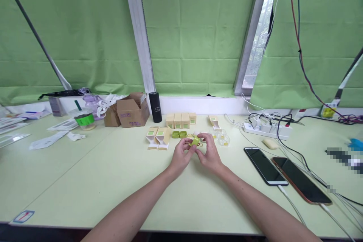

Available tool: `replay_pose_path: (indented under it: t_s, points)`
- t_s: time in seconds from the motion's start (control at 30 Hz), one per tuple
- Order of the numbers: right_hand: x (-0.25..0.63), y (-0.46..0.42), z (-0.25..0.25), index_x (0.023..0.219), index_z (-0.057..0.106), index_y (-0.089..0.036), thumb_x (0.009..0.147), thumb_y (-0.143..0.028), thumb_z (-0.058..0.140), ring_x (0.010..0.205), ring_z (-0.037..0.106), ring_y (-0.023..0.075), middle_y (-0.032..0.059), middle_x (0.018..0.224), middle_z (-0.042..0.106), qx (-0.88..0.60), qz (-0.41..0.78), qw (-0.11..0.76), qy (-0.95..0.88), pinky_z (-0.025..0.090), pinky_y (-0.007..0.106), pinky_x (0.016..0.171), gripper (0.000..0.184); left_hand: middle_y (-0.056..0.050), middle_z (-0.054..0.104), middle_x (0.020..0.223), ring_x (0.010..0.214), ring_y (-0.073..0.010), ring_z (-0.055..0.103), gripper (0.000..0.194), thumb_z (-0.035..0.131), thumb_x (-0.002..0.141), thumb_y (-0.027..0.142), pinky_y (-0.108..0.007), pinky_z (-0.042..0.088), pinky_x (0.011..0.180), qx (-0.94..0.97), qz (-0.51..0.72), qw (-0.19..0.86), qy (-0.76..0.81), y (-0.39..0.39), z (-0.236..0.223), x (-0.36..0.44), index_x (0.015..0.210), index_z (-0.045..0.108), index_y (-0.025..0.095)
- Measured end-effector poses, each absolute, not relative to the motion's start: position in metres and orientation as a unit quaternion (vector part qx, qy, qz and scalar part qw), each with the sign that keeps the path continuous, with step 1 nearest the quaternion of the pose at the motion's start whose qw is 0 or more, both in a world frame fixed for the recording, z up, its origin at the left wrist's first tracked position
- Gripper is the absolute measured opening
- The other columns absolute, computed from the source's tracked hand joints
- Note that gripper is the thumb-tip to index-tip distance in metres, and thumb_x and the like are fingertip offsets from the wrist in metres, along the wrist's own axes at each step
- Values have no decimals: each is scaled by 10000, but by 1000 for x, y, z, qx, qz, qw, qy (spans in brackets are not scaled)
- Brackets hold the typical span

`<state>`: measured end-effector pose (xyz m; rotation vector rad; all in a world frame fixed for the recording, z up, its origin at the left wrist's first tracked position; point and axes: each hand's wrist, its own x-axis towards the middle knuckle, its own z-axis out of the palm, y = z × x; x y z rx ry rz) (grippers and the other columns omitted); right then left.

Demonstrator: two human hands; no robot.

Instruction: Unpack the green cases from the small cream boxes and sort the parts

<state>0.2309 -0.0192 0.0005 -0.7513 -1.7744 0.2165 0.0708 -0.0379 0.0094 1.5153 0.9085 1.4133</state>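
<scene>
My left hand [182, 155] is closed on a small green plastic case [195, 141], holding it by its left side. My right hand [210, 155] curls around the case from the right, its thumb close to my left thumb; exactly where its fingertips press is partly hidden. Just behind my hands, two green square containers [179, 134] sit side by side on the table. Small clear round containers [224, 140] with yellow bits lie right of my right hand. Two opened cartons [158, 138] lean at the left.
Several small tan boxes [181, 120] stand in a row behind. Another opened carton [214, 122] lies to their right. Further left are a black tumbler [155, 107] and a cardboard box [133, 111]. Two phones [266, 166] with cables lie right, below a power strip [266, 130].
</scene>
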Motion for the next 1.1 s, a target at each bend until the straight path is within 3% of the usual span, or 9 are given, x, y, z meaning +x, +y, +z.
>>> replay_pose_path:
  t_s: [0.23,0.5,0.7,0.87,1.1]
  points:
    - [236,-23,8,1248,504,-250,841,-199,640,1133,547,296,102,1196,586,-325,110,553,-759,511,484,956,433,-111,724,1110,1009,-240,716,407,657,930,540,-353,525,880,627,553,372,403,-43,15,74,1134,581,197]
    - [239,-26,13,1233,524,-255,881,-312,665,1183,529,312,115,1223,554,-327,133,550,-757,492,500,1005,384,11,673,761,813,-196,690,293,631,954,455,-342,492,870,624,577,310,425,-41,18,71,1107,550,218]
    - [240,-25,10,1252,533,-260,900,-328,663,1196,538,304,109,1236,569,-315,160,549,-758,479,488,1026,381,9,664,781,863,-200,693,255,639,946,365,-339,490,882,632,576,299,424,-41,17,70,1147,574,222]
    - [242,-21,6,1249,544,-261,891,-305,660,1164,564,292,99,1235,583,-307,182,549,-756,503,456,966,379,16,594,767,754,-169,641,258,663,925,358,-293,496,747,635,565,306,430,-41,16,69,1139,635,216]
    - [242,-23,8,1246,552,-261,875,-292,665,1141,594,290,95,1226,616,-318,194,541,-754,518,453,950,389,2,584,835,725,-146,618,216,676,901,293,-288,511,754,650,563,278,429,-43,18,70,1108,695,233]
